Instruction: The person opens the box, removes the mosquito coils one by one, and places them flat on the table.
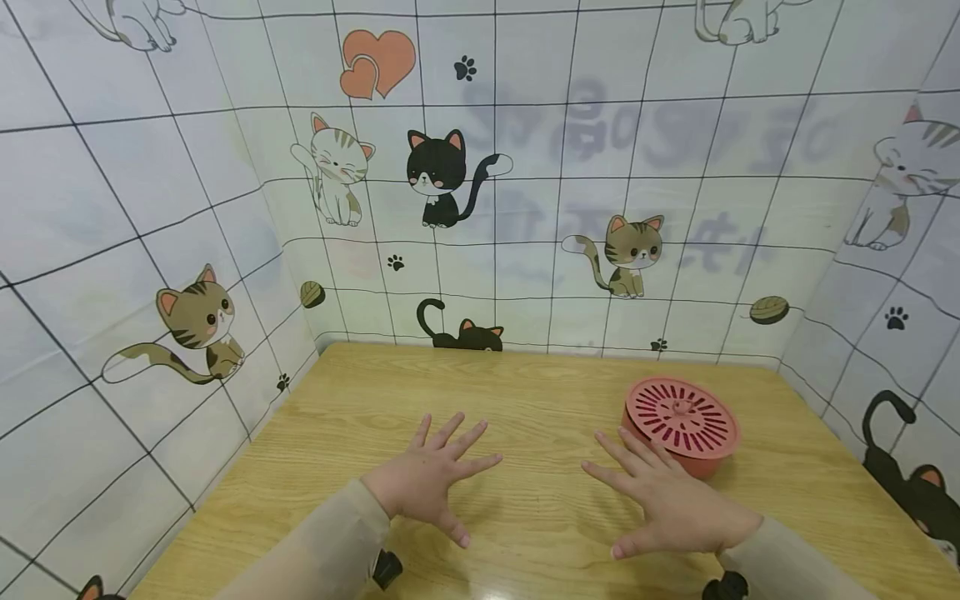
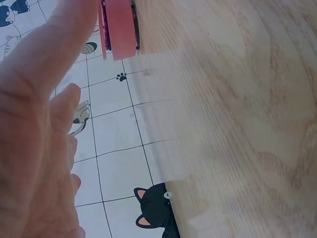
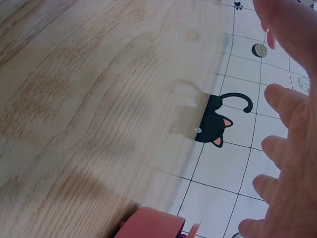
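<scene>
A round pink container [image 1: 701,464] with a slotted pink lid [image 1: 682,417] stands on the right part of the wooden table [image 1: 480,383]. My left hand [image 1: 431,479] hovers over the table left of centre, fingers spread and palm down, holding nothing. Its thumb and fingers [image 2: 29,114] show from the palm side in the left wrist view. The right hand [image 1: 671,500], also spread and bare of any object, is nearest to the container; its fingertips overlap the container's near side in the head view. In the right wrist view, the container [image 3: 151,223] peeks in at the bottom.
White grid-patterned curtain walls [image 1: 525,275] with printed cats close in the table at the back, left and right. Dark wrist mounts [image 1: 387,569] sit under both beige sleeves [image 1: 322,546]. The lid rests slightly tilted toward me.
</scene>
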Action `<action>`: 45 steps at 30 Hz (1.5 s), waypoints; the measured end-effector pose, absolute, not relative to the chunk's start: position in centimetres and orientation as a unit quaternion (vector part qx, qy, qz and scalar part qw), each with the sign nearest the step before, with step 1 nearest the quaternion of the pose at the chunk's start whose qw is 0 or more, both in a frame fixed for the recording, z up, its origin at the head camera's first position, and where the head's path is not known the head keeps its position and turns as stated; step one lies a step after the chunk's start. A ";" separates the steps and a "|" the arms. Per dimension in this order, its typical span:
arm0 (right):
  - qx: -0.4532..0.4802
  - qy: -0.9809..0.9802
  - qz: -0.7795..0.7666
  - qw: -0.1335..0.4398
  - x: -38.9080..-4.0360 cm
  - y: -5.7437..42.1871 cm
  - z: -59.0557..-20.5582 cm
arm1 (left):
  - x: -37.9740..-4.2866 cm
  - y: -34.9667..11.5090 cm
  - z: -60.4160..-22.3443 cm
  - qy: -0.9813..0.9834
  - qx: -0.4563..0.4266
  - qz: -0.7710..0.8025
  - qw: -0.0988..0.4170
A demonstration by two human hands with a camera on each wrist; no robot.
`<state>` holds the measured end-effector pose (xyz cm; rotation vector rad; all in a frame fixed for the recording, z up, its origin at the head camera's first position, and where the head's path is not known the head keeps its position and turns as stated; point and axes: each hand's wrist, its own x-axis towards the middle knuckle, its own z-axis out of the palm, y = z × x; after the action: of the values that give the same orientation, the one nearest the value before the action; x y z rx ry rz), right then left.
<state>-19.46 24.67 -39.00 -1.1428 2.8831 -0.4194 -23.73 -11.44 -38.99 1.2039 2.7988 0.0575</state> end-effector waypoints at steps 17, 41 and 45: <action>-0.296 0.939 -0.162 -0.058 -20.5 26.6 -39.0 | -24.7 -10.1 -39.8 0.905 0.424 0.032 0.028; 0.147 0.874 -0.423 -0.190 -26.1 38.5 -43.3 | -28.2 4.9 -43.4 0.810 0.156 0.551 0.127; 0.179 0.838 -0.500 -0.125 -27.3 39.4 -44.1 | -28.5 6.1 -43.7 0.805 0.139 0.564 0.121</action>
<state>-27.28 39.37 -44.13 0.6103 2.8649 -1.7089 -28.51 6.06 -43.68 0.4051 2.3519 1.6462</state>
